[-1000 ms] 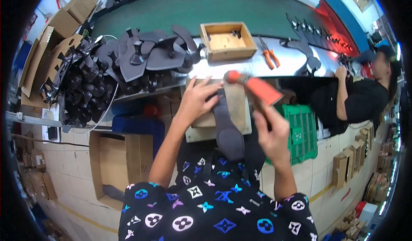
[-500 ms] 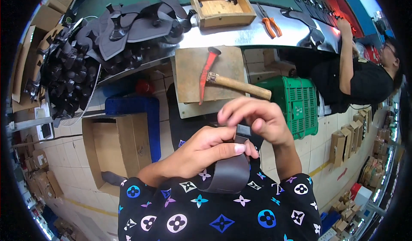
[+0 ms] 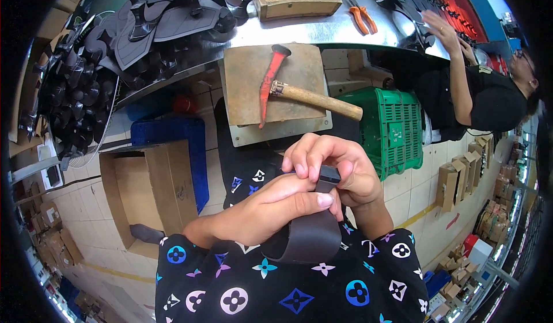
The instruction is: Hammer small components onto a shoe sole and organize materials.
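Note:
Close to my lap is a dark brown, smooth, curved shoe part (image 3: 311,236) with a narrow, flat black end pointing up. My left hand (image 3: 282,205) is closed round its narrow part, the thumb lying across the front. My right hand (image 3: 348,170) pinches the black end (image 3: 329,175), thumb on one side and fingers on the other. Fingers cover part of the narrow stretch. Beyond my hands a hammer with a red head (image 3: 272,81) and wooden handle (image 3: 319,101) lies on a worn brown board (image 3: 245,72).
Dark shoe parts (image 3: 173,26) are heaped on the metal bench at far left. An open wooden box (image 3: 299,7) and orange-handled pliers (image 3: 363,19) lie on the bench. A green crate (image 3: 397,133), a cardboard box (image 3: 170,179) and a co-worker (image 3: 489,98) are nearby.
My right hand has come down from above the shoe part and closed on its black end. My left hand keeps its hold. The co-worker's hand has shifted left. The view has tilted slightly.

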`<state>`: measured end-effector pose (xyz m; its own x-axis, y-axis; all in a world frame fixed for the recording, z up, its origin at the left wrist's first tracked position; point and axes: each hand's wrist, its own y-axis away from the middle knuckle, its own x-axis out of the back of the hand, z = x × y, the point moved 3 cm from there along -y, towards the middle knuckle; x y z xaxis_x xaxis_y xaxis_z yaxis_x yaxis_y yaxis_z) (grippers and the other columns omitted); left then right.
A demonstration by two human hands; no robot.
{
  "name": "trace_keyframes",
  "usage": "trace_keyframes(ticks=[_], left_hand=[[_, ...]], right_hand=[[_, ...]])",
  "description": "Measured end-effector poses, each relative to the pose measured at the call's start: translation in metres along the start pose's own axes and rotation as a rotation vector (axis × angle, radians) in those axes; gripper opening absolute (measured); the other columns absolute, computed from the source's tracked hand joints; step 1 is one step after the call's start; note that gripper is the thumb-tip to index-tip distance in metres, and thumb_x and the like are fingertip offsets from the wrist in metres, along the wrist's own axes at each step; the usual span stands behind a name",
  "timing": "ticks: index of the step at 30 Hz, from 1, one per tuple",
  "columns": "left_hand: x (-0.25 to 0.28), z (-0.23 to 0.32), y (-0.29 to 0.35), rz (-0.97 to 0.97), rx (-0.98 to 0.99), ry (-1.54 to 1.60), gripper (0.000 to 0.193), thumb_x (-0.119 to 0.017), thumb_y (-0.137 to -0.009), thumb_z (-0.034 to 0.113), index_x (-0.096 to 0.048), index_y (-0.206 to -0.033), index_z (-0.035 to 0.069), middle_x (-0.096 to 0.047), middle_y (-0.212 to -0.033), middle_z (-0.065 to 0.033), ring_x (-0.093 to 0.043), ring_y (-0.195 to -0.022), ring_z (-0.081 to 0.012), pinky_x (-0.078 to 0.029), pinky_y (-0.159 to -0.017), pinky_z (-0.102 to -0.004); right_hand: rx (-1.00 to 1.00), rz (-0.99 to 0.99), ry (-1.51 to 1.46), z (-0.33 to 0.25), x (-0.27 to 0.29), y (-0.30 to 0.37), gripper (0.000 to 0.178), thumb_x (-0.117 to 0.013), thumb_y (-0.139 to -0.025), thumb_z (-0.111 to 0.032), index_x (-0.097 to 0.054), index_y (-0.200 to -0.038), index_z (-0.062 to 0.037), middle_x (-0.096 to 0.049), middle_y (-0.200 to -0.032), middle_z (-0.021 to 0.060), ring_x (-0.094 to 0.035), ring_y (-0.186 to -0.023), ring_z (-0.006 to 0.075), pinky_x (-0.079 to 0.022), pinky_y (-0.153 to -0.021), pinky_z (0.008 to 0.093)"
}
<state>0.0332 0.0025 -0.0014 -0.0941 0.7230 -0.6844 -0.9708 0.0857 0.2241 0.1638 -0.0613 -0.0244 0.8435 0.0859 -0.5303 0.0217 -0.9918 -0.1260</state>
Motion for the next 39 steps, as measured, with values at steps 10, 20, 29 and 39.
trace_keyframes(ticks=[10,20,29,39], left_hand=[[0.021,0.038,-0.070,0.527,-0.583,-1.285,0.038,-0.056,-0.094,0.027,-0.057,-0.120,-0.001,-0.057,-0.126,-0.0156,-0.045,-0.126,-0.0321,-0.026,-0.105,-0.0426],[0.007,0.032,-0.127,0.445,-0.461,-1.303,0.062,-0.048,-0.101,0.039,-0.033,-0.147,0.001,-0.032,-0.154,-0.0195,-0.024,-0.146,-0.0336,-0.012,-0.118,-0.0476],[0.055,0.021,-0.079,0.763,-0.333,-1.336,0.050,-0.050,-0.100,0.031,-0.043,-0.142,0.003,-0.037,-0.152,-0.0187,-0.031,-0.143,-0.0326,-0.018,-0.117,-0.0439],[0.065,0.024,-0.063,0.887,-0.386,-1.311,0.040,-0.051,-0.100,0.026,-0.055,-0.131,0.001,-0.040,-0.151,-0.0185,-0.034,-0.142,-0.0326,-0.023,-0.115,-0.0419]], right_hand=[[-0.286,0.236,0.041,-0.009,0.013,0.083,0.053,-0.067,-0.094,-0.013,-0.043,-0.137,0.0043,-0.058,-0.128,0.0121,-0.056,-0.117,0.0168,-0.045,-0.099,0.0317],[0.301,1.384,0.189,-0.034,0.314,0.266,0.030,-0.056,-0.101,-0.025,-0.055,-0.120,-0.0013,-0.065,-0.113,0.0067,-0.063,-0.102,0.0146,-0.050,-0.091,0.0325],[0.416,1.312,1.273,-0.139,0.390,0.072,0.046,-0.065,-0.093,-0.029,-0.059,-0.123,0.0046,-0.066,-0.115,0.0248,-0.065,-0.108,0.0338,-0.050,-0.092,0.0386],[0.309,1.430,1.814,-0.191,0.379,-0.042,0.037,-0.060,-0.094,-0.036,-0.065,-0.101,-0.0001,-0.070,-0.086,0.0206,-0.068,-0.084,0.0396,-0.053,-0.077,0.0479]])
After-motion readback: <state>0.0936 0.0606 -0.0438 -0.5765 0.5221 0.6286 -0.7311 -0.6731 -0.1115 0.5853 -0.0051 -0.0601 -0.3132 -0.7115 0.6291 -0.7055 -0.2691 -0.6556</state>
